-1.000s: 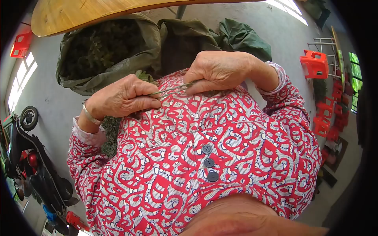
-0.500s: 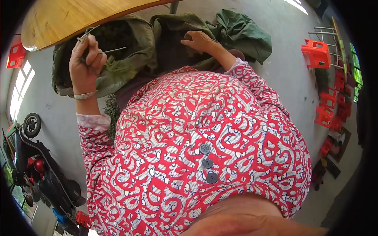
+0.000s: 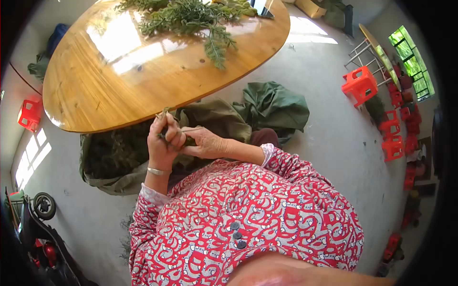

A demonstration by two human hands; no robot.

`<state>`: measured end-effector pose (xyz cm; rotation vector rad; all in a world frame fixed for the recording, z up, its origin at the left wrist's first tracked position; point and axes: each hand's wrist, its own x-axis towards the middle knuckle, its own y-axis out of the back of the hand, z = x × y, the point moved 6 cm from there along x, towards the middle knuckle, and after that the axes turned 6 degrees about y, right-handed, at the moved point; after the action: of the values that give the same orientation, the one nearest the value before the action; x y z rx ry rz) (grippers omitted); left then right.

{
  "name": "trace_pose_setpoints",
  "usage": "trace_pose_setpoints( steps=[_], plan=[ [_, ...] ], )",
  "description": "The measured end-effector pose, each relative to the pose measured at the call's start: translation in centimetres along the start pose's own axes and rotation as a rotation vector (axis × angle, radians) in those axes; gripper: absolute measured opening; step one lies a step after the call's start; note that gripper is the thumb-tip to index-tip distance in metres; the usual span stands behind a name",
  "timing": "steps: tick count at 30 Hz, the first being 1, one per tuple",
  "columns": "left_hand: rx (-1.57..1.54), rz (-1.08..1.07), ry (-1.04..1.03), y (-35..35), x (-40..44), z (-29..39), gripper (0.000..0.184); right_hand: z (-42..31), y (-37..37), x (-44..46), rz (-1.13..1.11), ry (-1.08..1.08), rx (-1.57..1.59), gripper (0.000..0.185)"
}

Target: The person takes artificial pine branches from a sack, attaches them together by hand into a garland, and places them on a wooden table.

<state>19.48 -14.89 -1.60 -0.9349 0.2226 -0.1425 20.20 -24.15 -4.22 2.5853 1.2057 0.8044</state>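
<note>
I have the left hand (image 3: pixel 165 139) with fingers curled on a thin stem (image 3: pixel 193 129), right fingers (image 3: pixel 202 136) pinching its end just beside, presumably two grips because it's so slim. Stem sits in both hands by the near edge of the tabletop (image 3: pixel 95 105). Sack (image 3: pixel 117 185) gapes below, likely for easy reach; sprigs (image 3: pixel 183 20) lie farther back on the wood.
</note>
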Motion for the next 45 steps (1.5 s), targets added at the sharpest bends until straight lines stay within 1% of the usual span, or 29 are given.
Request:
trace_pose_setpoints(
  steps=[1, 3, 4, 8, 9, 11, 13, 14, 16, 17, 18, 19, 20, 21, 22, 25, 26, 28, 30, 32, 34, 37, 38, 39, 40, 42, 43, 44, 45],
  plan=[
    [0.015, -0.018, 0.03, -0.6, -0.4, -0.2, 0.023, 0.0, 0.0, -0.2, 0.008, 0.001, 0.068, 0.024],
    [0.162, 0.133, -0.054, -0.6, -1.1, 0.4, 0.025, -0.8, 0.4, -0.7, -0.044, -0.065, 0.159, 0.02],
    [0.232, 0.055, -0.067, -0.7, -1.5, 1.0, 0.025, -1.4, 1.0, -1.1, -0.091, -0.086, 0.094, 0.021],
    [0.116, -0.121, -0.091, -2.6, -3.4, 1.7, 0.021, -4.0, 2.1, -0.7, -0.204, -0.107, -0.014, 0.026],
    [0.026, -0.252, 0.021, -3.4, -4.1, 1.5, 0.02, -4.9, 2.0, -0.6, -0.307, -0.112, -0.007, 0.026],
    [0.191, -0.089, 0.091, -3.6, -5.3, 1.7, 0.024, -6.9, 1.9, -0.6, -0.517, -0.125, 0.006, 0.029],
    [0.412, -0.165, 0.457, -4.1, -6.6, 0.1, 0.027, -8.4, 1.6, -0.8, -0.656, -0.021, -0.042, 0.029],
    [0.483, -0.158, 0.545, -4.7, -7.5, -0.4, 0.03, -9.0, 1.2, -1.1, -0.712, 0.006, -0.027, 0.029],
    [0.483, -0.178, 0.587, -5.6, -9.2, 0.4, 0.029, -9.1, 1.6, -2.3, -0.93, -0.062, 0.054, 0.029],
    [0.71, -0.075, 0.523, -3.5, -10.8, 3.6, 0.031, -8.5, 3.5, -2.9, -1.096, -0.144, 0.111, 0.029],
    [0.588, 0.17, 0.304, -0.4, -12.9, 8.4, 0.031, -6.5, 7.5, -4.0, -1.09, -0.43, 0.115, 0.028],
    [0.481, 0.361, 0.14, 4.8, -15.7, 12.5, 0.028, -3.9, 10.0, -5.1, -0.943, -0.498, -0.044, 0.032],
    [0.418, 0.404, -0.025, 7.0, -18.3, 15.2, 0.024, -3.2, 10.5, -4.7, -0.851, -0.513, -0.054, 0.032],
    [0.405, 0.567, -0.172, 9.0, -20.6, 16.6, 0.023, -3.1, 10.3, -4.5, -0.737, -0.537, -0.055, 0.031],
    [0.39, 0.539, -0.199, 10.1, -22.2, 16.9, 0.022, -3.3, 9.7, -3.4, -0.679, -0.485, -0.067, 0.031],
    [0.356, 0.862, -0.367, 12.2, -24.5, 14.7, 0.023, -4.3, 6.7, 1.0, -0.483, -0.316, -0.083, 0.029],
    [0.379, 0.765, -0.348, 15.3, -26.1, 14.1, 0.023, -4.6, 5.6, 2.7, -0.423, -0.253, -0.058, 0.029],
    [0.383, 0.988, -0.353, 16.3, -28.4, 12.2, 0.022, -5.4, 3.0, 5.7, -0.264, -0.111, 0.02, 0.028],
    [0.45, 1.143, -0.338, 18.1, -31.5, 10.7, 0.02, -6.3, -0.3, 8.5, -0.25, -0.093, 0.151, 0.027],
    [0.544, 1.257, -0.316, 20.5, -35.6, 9.8, 0.018, -7.0, -3.1, 11.5, -0.232, 0.109, 0.032, 0.031],
    [0.559, 1.38, -0.294, 22.7, -39.2, 8.8, 0.018, -6.4, -5.4, 14.8, -0.244, 0.148, -0.104, 0.033],
    [0.427, 1.553, -0.329, 25.2, -44.3, 6.2, 0.022, -1.9, -8.2, 18.2, -0.02, 0.171, -0.069, 0.035],
    [0.361, 1.571, -0.387, 26.5, -45.5, 4.6, 0.025, -1.9, -8.4, 17.8, 0.023, 0.256, -0.317, 0.037],
    [0.275, 1.524, -0.393, 31.5, -49.0, 2.0, 0.032, -2.4, -7.5, 17.2, 0.075, 0.328, -0.587, 0.04],
    [0.283, 1.739, -0.138, 34.0, -51.5, -1.2, 0.035, -3.1, -8.4, 14.6, -0.009, 0.353, -0.511, 0.038],
    [0.516, 1.77, 0.156, 40.4, -56.3, -4.0, 0.026, -4.5, -5.9, 11.1, -0.129, 0.343, -0.363, 0.037],
    [0.73, 1.755, -0.03, 38.2, -55.3, -2.9, 0.031, -5.5, -5.5, 9.9, -0.172, 0.335, -0.285, 0.037],
    [1.206, 1.678, 0.227, 36.3, -53.6, -1.7, 0.037, -6.0, -3.9, 8.8, -0.165, 0.305, -0.257, 0.033],
    [1.424, 1.492, 0.535, 38.6, -53.3, -2.1, 0.036, -6.6, -1.9, 7.5, -0.167, 0.288, -0.224, 0.028]
  ],
)
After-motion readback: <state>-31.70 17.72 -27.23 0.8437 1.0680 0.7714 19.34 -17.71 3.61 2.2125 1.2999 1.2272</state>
